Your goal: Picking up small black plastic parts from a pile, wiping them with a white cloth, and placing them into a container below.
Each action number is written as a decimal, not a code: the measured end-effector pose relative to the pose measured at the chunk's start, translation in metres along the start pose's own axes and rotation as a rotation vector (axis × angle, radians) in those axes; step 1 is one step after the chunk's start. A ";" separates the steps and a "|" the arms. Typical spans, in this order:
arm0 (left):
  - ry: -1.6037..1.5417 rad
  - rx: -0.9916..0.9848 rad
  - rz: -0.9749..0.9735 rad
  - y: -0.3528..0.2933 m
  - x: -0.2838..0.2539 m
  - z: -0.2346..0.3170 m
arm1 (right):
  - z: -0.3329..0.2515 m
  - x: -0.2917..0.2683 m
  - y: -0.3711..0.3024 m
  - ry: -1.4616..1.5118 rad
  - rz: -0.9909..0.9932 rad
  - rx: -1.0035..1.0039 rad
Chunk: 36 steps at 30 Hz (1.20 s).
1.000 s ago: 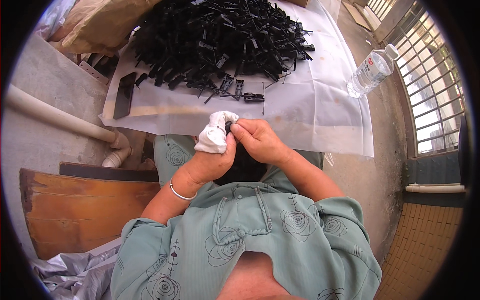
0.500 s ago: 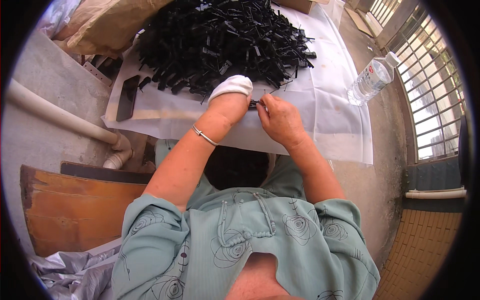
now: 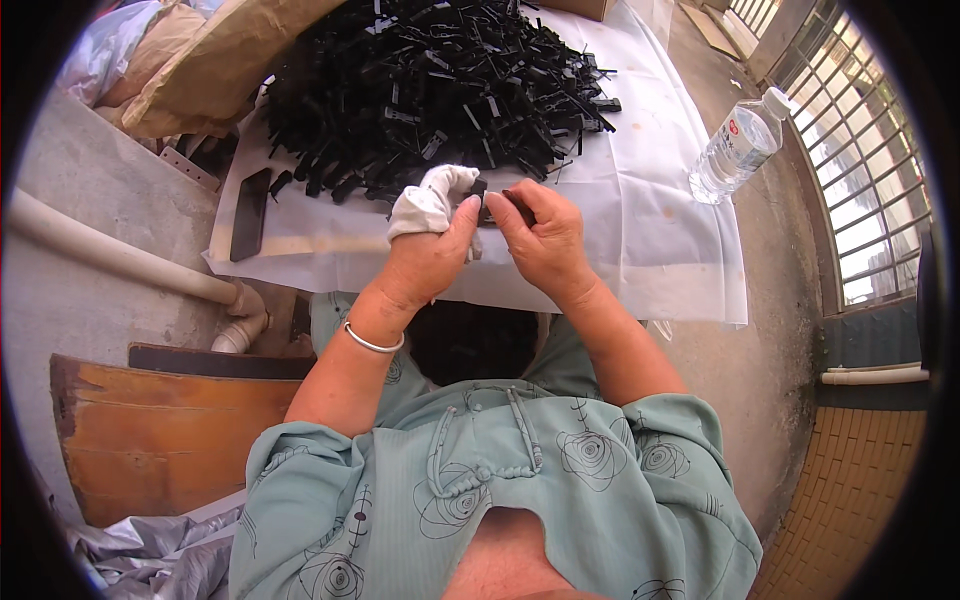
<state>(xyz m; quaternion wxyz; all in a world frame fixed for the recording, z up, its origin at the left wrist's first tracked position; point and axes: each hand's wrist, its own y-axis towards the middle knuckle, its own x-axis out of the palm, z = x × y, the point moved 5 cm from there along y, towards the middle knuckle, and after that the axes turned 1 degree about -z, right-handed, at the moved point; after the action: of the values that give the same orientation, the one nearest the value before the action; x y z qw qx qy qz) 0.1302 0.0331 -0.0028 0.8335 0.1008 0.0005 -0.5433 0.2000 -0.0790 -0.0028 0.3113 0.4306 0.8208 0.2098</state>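
While left hand point(image 3: 440, 255), fingers in white cloth point(image 3: 418, 212), and right hand point(image 3: 548, 232) pinch small black part point(image 3: 480, 188) over worktop's point(image 3: 655, 225) near side, bunched cloth could cause slip; far pile point(image 3: 430, 110) might hide dropped part.

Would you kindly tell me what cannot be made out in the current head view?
All in the head view:
Black piece at the left hand: full shape, hidden by the hands.
Whether the right hand holds anything: hidden by the hand itself.
Black pile: inside, buried under its outer layer.
Cardboard box: cut off by the upper edge.
Dark mass below the hands: too shadowed to identify.
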 end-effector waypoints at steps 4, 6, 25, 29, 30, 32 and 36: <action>-0.109 -0.011 -0.137 -0.016 0.000 0.002 | 0.011 0.005 0.002 0.322 -0.141 0.372; -0.051 -0.024 -0.096 -0.020 -0.003 0.002 | 0.009 0.006 -0.001 0.347 -0.224 0.410; 0.167 0.146 0.027 -0.024 -0.012 -0.002 | 0.004 0.004 -0.015 0.273 -0.213 0.299; -0.155 -0.035 -0.029 -0.023 -0.012 -0.005 | 0.006 0.005 -0.020 0.027 -0.405 0.281; -0.120 -0.083 -0.033 -0.023 -0.011 -0.004 | 0.006 0.002 -0.021 0.084 -0.311 0.226; -0.081 -0.134 -0.033 -0.025 -0.011 -0.004 | 0.004 0.000 -0.017 0.121 -0.269 0.158; -0.147 -0.197 -0.239 -0.034 0.002 0.000 | -0.002 0.004 -0.013 0.353 -0.238 0.261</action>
<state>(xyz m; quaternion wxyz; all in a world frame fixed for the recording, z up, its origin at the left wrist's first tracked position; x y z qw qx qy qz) 0.1000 0.0181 -0.0087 0.7664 -0.0221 0.0049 -0.6420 0.1893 -0.0825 -0.0103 0.1274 0.3242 0.9275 0.1355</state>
